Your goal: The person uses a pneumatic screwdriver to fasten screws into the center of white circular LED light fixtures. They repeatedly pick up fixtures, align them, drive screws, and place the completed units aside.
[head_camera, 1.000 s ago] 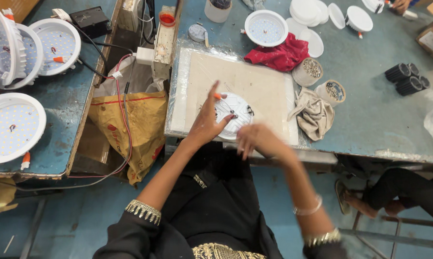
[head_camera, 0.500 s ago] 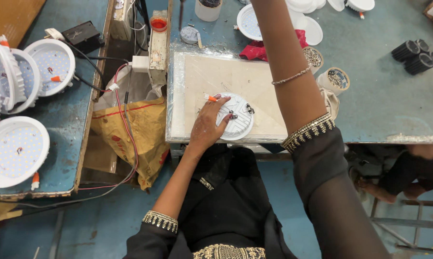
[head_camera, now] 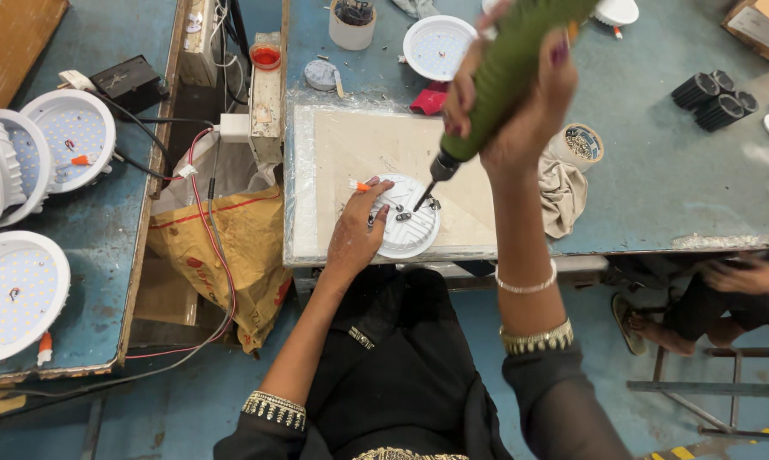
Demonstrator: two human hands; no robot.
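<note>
1. Left hand: flat, fingers spread, pressing on the left rim of a round white lamp housing.
2. Housing lies back-up on the pale work board, near the board's front edge.
3. Right hand: closed around a green electric screwdriver, held tilted, bit pointing down-left.
4. Bit tip meets the housing's centre, beside small metal fittings.
5. Surroundings: beige cloth and a small cup of screws just right of the board; red rag behind it; finished white lamp discs on the blue bench to the left.
</note>
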